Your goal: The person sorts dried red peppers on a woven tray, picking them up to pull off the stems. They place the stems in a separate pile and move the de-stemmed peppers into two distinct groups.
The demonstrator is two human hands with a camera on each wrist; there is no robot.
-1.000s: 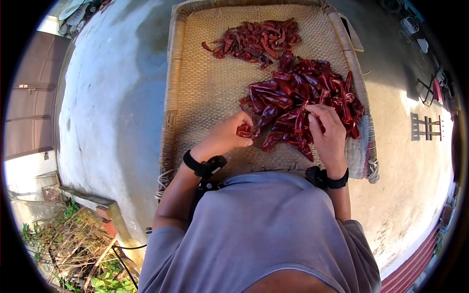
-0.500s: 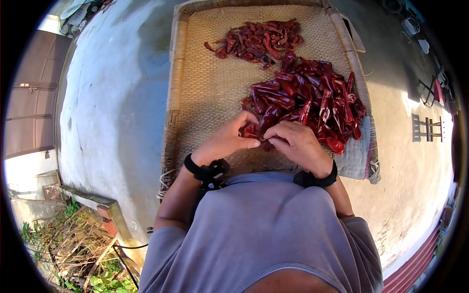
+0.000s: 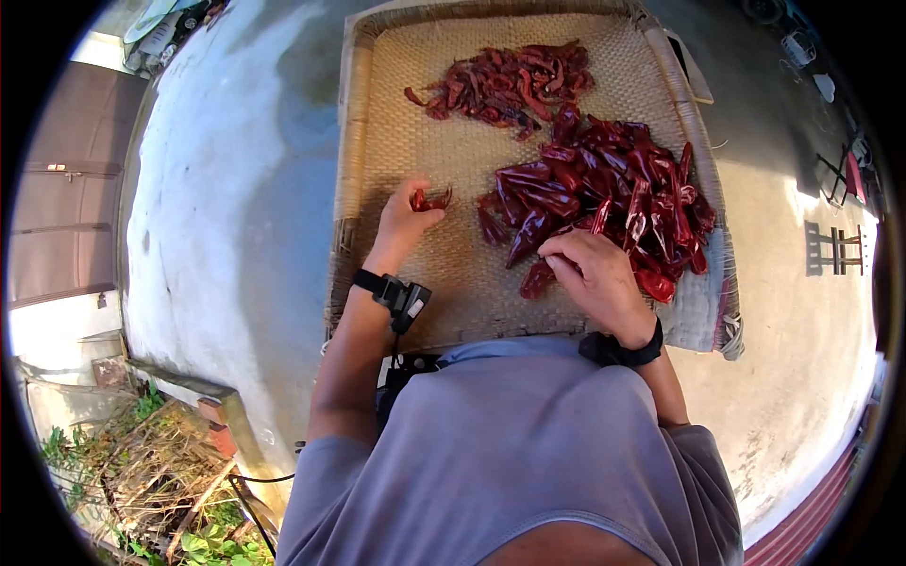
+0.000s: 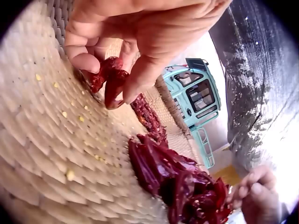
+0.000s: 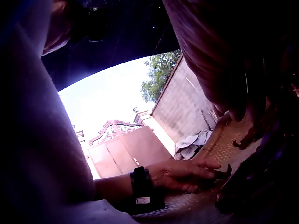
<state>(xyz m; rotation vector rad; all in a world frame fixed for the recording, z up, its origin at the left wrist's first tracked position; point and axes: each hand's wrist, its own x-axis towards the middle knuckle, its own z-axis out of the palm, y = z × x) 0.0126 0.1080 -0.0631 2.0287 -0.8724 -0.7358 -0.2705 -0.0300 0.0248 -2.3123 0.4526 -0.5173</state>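
My left hand (image 3: 404, 224) is over the left part of a woven tray (image 3: 377, 141), pinching dark red chili pieces (image 4: 113, 80) between thumb and fingers. In the left wrist view these pieces hang close over the weave. On the right of the tray lies a heap of glossy dried red chilies (image 3: 604, 174). My right hand (image 3: 599, 278) is at the heap's near-left edge, its fingers bent and the thumb near the fingertips. I cannot tell whether it holds a chili. A single chili (image 3: 537, 280) lies beside its thumb.
A second pile of smaller, duller chili pieces (image 3: 510, 85) is at the tray's far end. Pale seeds (image 4: 70, 175) are scattered on the weave. A folded grey cloth (image 3: 694, 316) lies at the tray's near right corner. Raised rims (image 3: 351, 189) border the tray.
Both hands came together at a chili near the heap's left edge, the right hand moving left from the heap. Since then the left hand has moved left and away with chili pieces; the right has shifted slightly right.
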